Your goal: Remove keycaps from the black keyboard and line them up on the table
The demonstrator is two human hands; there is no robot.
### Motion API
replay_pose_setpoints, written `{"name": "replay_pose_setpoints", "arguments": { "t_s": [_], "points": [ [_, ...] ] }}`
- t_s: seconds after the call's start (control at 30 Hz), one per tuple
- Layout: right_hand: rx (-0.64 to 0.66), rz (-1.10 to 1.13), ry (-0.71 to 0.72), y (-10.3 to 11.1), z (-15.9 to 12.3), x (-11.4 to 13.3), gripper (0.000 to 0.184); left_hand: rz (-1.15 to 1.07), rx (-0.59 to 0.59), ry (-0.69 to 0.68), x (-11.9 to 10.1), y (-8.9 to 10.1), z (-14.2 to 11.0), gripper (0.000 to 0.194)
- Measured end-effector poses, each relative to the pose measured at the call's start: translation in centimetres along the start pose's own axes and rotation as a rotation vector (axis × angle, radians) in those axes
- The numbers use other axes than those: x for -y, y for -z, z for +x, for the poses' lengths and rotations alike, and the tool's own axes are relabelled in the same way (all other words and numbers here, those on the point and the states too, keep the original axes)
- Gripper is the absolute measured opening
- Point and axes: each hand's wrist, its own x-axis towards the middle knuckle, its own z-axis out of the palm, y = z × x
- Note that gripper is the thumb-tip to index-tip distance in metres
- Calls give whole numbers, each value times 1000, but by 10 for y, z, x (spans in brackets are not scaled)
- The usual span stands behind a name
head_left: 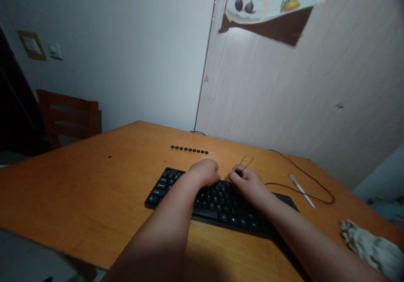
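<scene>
A black keyboard [208,212] lies on the wooden table, partly covered by both forearms. My left hand [206,172] is curled shut over its upper rows; the fingertips point away and what they may hold is hidden. Just to the right, my right hand [249,183] is closed at the keyboard's far edge. From its fingers a thin wire keycap puller [248,160] sticks up as a loop. A small black piece [239,172], which looks like a keycap, shows at the thumb. Beyond the keyboard, several black keycaps [190,149] stand in a straight row.
A white-handled brush [302,191] lies to the right beside a looping black cable [326,202]. At the right edge is a crumpled pale cloth [372,244]. A small dark bit [110,157] sits on the table's left. Behind are a wooden chair [71,115] and the wall.
</scene>
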Motion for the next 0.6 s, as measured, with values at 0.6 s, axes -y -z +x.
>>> {"name": "replay_pose_setpoints", "arguments": {
  "t_s": [0.6],
  "points": [
    [-80, 210, -206, 1, -4, 0, 22, -28, 40, 10, -2, 0, -1, 19]
  ]
}}
